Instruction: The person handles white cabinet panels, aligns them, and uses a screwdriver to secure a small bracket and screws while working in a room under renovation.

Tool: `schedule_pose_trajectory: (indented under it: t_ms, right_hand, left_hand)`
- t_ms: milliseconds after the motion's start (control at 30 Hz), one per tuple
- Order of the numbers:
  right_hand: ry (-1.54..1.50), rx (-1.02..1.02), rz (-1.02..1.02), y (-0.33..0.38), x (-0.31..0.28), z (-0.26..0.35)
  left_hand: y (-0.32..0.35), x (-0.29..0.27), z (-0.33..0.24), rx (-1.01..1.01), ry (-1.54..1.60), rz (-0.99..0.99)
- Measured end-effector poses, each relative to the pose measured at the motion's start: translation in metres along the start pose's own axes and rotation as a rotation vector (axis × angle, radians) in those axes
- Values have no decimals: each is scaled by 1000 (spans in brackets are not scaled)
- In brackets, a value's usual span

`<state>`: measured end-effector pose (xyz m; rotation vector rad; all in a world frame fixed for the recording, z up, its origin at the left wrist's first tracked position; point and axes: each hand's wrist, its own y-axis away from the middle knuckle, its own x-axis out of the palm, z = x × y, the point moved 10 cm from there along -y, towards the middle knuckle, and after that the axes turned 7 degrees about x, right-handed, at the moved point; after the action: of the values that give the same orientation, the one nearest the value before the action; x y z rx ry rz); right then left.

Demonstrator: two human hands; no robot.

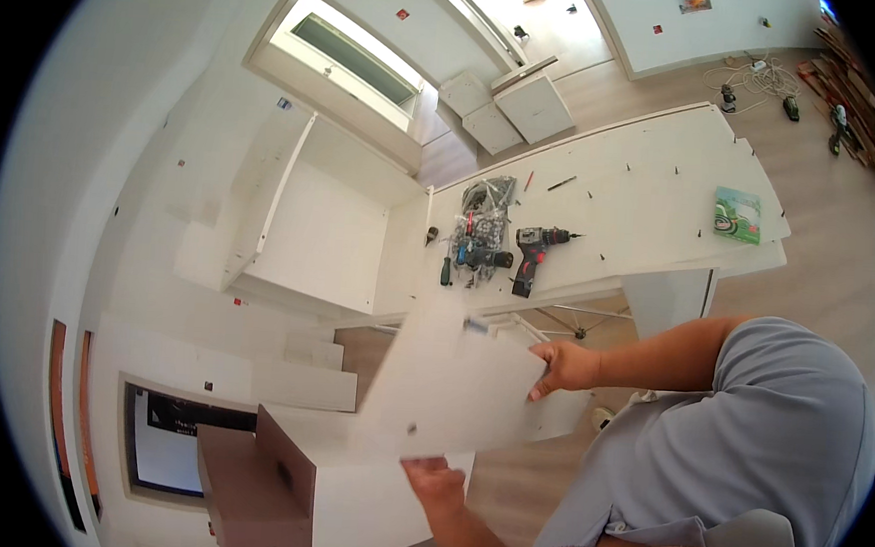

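A flat white board [451, 375] is held up between my two hands, tilted and slightly blurred. My right hand [566, 370] grips its right edge, thumb and fingers closed around it. At its lower edge, my left hand [435, 482] has curled fingers against the board. Beyond the board lies a long white panel [642, 201] used as a work surface. On it rest a black and red cordless drill [531, 259], a second blue and black power tool [484, 256], a clear bag of small fittings [487, 206] and a screwdriver [446, 272].
A green printed packet [738, 216] and several upright pegs stand on the panel. An open white cabinet box [326, 217] is at the left. Brown and white cabinets [259, 483] stand near my left hand. Cables [765, 78], tools and wood strips [844, 98] lie on the far-right floor.
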<state>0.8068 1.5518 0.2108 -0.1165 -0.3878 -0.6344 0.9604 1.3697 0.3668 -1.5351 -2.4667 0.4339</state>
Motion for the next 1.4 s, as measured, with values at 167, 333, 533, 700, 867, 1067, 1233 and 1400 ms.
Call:
schedule_pose_trajectory:
  t_ms: [167, 333, 533, 700, 867, 1067, 1233, 1400]
  right_hand:
    - [341, 76, -91, 25, -26, -18]
    - [439, 92, -79, 37, -58, -72]
    - [584, 214, -62, 60, -71, -117]
    - [900, 319, 79, 74, -85, -158]
    - [1266, 357, -205, 65, -171, -120]
    - [1489, 174, -788, 118, -286, 21]
    - [1444, 709, -657, 158, -337, -46]
    - [1492, 788, -395, 164, -304, -82]
  left_hand:
    - [-11, 22, -112, 405, 25, 197]
    - [-19, 78, -90, -88, -624, 563]
    - [-15, 86, -4, -423, -923, 846]
    - [29, 122, 61, -422, -954, 1084]
    - [48, 127, 120, -434, -999, 1046]
    - [62, 88, 169, -408, -1031, 875]
    - [52, 82, 200, -324, -1210, 791]
    - [56, 95, 221, -456, -1087, 730]
